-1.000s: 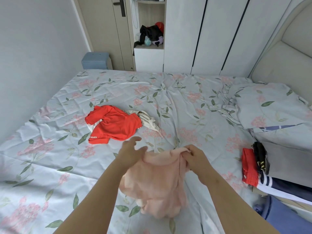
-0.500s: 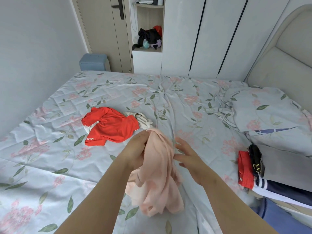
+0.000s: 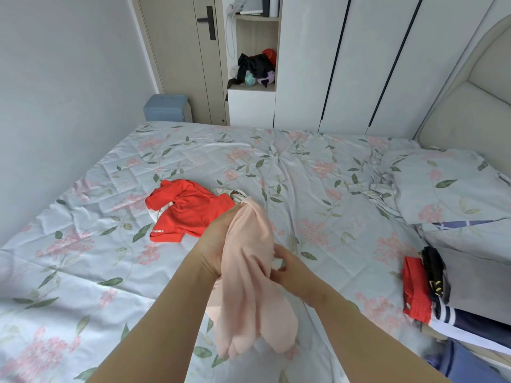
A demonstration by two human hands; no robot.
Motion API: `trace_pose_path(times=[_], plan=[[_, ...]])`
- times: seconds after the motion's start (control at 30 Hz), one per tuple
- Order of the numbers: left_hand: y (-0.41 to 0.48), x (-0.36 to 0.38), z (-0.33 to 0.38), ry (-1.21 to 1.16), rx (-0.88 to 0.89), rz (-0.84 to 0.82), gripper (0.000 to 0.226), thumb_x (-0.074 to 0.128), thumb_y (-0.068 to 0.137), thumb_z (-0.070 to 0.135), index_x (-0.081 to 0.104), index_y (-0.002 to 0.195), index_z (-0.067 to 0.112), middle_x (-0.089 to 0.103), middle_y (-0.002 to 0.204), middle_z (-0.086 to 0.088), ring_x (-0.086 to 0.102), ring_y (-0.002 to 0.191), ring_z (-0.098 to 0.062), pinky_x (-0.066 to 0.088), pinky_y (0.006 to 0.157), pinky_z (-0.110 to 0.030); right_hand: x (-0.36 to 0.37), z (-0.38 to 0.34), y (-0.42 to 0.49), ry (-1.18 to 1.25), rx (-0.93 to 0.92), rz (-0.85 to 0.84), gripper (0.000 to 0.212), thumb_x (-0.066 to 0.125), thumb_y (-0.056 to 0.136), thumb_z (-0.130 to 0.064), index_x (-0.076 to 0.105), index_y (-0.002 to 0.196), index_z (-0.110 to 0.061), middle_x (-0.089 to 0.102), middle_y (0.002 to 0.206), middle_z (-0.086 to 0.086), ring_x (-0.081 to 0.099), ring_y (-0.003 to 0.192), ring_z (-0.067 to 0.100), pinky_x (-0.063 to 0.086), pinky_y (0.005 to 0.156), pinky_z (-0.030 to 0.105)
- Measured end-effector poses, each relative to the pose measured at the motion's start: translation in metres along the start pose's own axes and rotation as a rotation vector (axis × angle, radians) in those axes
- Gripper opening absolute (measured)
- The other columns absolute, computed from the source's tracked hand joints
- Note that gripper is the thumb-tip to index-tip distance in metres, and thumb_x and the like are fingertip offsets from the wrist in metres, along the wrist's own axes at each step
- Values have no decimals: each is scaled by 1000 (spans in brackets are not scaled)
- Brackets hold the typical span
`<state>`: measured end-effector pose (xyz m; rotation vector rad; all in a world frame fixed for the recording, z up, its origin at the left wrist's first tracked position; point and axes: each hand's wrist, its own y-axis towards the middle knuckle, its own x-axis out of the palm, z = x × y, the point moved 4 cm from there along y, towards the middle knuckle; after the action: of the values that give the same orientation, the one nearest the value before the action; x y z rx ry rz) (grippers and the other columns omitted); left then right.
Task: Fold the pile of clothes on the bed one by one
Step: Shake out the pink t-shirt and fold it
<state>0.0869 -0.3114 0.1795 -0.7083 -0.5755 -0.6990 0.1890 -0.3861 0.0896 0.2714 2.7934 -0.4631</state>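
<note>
A pale pink garment hangs bunched above the bed's floral sheet. My left hand grips it near its top, holding it up. My right hand pinches the cloth at its right edge, lower down. A crumpled red garment lies on the sheet beyond my hands. A white striped piece shows next to the red one, partly hidden by the pink cloth.
A stack of folded clothes in red, black, grey and navy sits at the right edge. A floral pillow lies by the padded headboard. Wardrobe doors, a shelf niche and a blue stool stand behind the bed.
The pink garment went from spread between both hands to bunched and lifted in my left hand. My right hand let go, then slid down to pinch its right edge.
</note>
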Motion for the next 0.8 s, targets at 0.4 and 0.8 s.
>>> trace_pose_path(times=[0.4, 0.8], plan=[[13, -58, 23, 1079, 387, 250, 53, 69, 68, 27, 53, 118, 18, 55, 99, 1, 54, 82, 1, 40, 73, -6, -51, -35, -13, -6, -60, 148, 30, 50, 93, -6, 45, 67, -19, 41, 62, -9, 38, 51, -1, 30, 49, 11], [22, -31, -1, 630, 76, -112, 24, 42, 96, -1, 65, 99, 5, 70, 79, -4, 66, 69, -12, 53, 65, -24, -64, -6, -17, -351, 48, 9, 29, 69, 84, -20, 46, 68, -13, 42, 67, -1, 38, 61, 13, 26, 58, 27]])
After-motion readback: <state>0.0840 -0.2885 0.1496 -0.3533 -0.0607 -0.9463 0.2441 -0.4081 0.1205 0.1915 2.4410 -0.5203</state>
